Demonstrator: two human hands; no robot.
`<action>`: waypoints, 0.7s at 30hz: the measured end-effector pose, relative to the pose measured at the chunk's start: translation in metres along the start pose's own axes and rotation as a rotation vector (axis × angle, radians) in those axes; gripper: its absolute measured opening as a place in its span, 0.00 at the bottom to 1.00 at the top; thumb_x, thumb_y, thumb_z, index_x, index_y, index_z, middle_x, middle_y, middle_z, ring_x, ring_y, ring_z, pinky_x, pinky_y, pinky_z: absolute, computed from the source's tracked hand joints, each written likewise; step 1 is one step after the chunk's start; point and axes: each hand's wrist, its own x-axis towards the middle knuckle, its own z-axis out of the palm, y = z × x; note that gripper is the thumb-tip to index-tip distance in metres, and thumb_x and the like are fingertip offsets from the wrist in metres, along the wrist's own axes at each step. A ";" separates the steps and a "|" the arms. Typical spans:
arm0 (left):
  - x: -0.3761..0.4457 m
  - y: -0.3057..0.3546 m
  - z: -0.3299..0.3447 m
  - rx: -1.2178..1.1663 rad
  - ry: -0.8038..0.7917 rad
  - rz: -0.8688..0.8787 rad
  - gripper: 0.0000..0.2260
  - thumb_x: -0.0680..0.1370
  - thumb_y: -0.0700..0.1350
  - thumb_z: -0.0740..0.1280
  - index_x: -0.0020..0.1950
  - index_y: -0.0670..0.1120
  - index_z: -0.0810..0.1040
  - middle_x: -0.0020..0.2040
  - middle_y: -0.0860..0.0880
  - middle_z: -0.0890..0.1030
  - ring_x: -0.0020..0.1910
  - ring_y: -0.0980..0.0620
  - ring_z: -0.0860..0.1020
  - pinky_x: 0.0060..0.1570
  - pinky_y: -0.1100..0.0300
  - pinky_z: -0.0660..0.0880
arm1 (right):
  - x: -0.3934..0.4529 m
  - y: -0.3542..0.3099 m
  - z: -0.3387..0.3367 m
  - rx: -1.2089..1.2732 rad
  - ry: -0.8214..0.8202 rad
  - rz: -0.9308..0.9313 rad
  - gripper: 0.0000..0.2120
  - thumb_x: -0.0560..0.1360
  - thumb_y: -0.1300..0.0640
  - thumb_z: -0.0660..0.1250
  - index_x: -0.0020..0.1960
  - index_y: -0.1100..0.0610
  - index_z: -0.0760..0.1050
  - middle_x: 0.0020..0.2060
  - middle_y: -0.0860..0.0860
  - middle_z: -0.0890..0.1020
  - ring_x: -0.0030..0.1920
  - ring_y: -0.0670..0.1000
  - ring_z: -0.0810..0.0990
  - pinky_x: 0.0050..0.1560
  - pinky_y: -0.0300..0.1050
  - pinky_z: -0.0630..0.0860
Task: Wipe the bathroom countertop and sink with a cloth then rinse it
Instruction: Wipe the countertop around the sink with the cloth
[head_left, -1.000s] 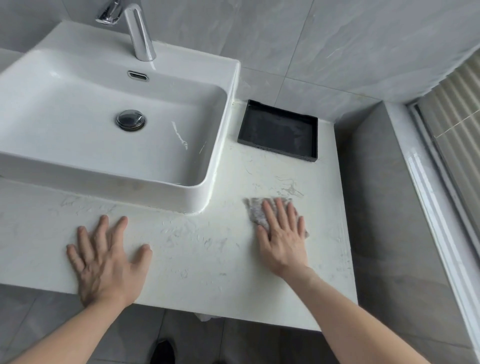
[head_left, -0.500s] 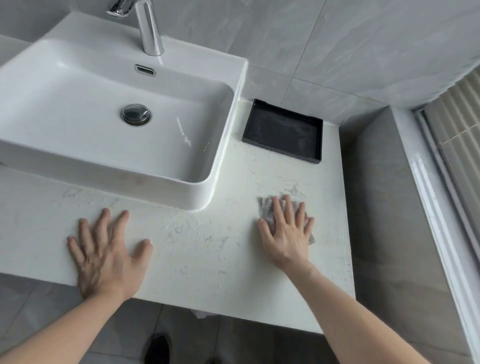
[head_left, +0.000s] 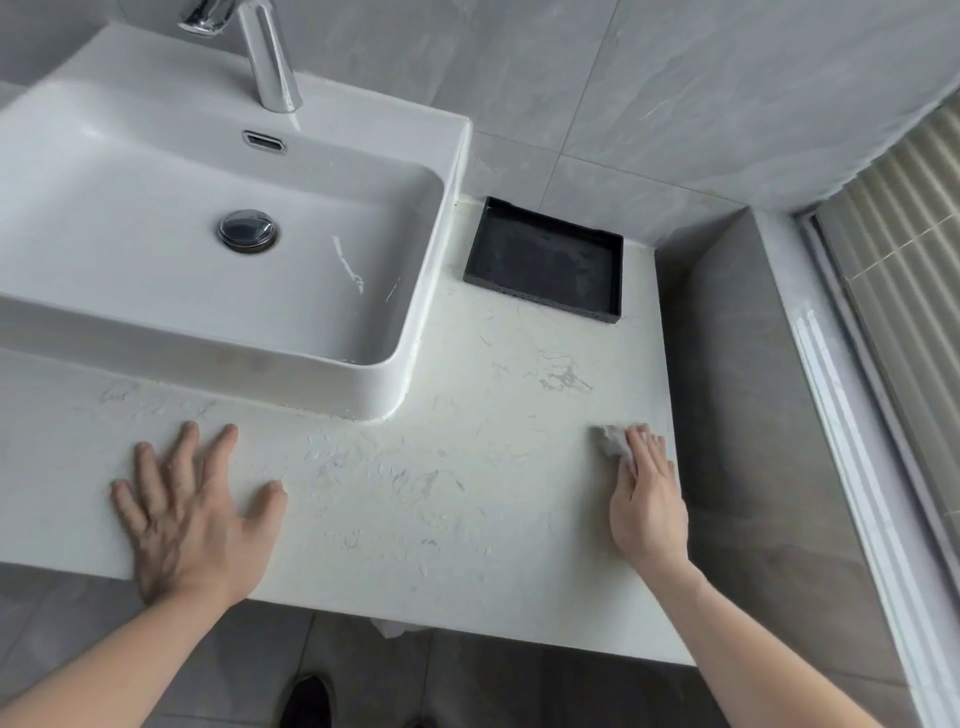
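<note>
The cloth (head_left: 609, 440) is small, grey and crumpled. It lies on the white surface (head_left: 415, 519) near the right edge, and most of it hides under the right hand (head_left: 647, 499). That hand presses it down with straight, flat fingers and does not curl around it. The left hand (head_left: 192, 512) rests flat on the surface with fingers spread and holds nothing. This looks like the wiping step, on the part right of the sink (head_left: 218, 291). Next, I think the cloth should slide toward the black tray (head_left: 545, 260) and the sink wall, pressed flat so it does not slip off the edge. The sink is not yet wiped, I judge.
</note>
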 end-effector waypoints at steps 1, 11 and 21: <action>0.000 0.000 0.000 0.000 0.000 -0.002 0.36 0.72 0.65 0.55 0.79 0.55 0.60 0.82 0.48 0.54 0.81 0.40 0.45 0.78 0.38 0.42 | 0.003 -0.007 -0.001 0.026 0.019 0.029 0.23 0.87 0.54 0.51 0.81 0.54 0.61 0.82 0.48 0.60 0.82 0.47 0.53 0.82 0.51 0.54; 0.000 0.001 0.000 -0.001 0.001 -0.007 0.36 0.72 0.65 0.55 0.79 0.56 0.59 0.82 0.48 0.54 0.81 0.41 0.45 0.78 0.38 0.42 | -0.040 -0.181 0.097 0.186 -0.216 -0.432 0.26 0.85 0.60 0.54 0.82 0.53 0.58 0.83 0.50 0.56 0.83 0.52 0.48 0.83 0.51 0.45; 0.001 -0.001 0.001 0.002 -0.007 -0.012 0.36 0.72 0.65 0.55 0.79 0.56 0.58 0.83 0.49 0.52 0.81 0.41 0.44 0.78 0.37 0.43 | 0.003 -0.076 0.055 -0.107 -0.083 -0.206 0.27 0.84 0.49 0.51 0.83 0.48 0.55 0.83 0.45 0.52 0.83 0.51 0.46 0.82 0.55 0.41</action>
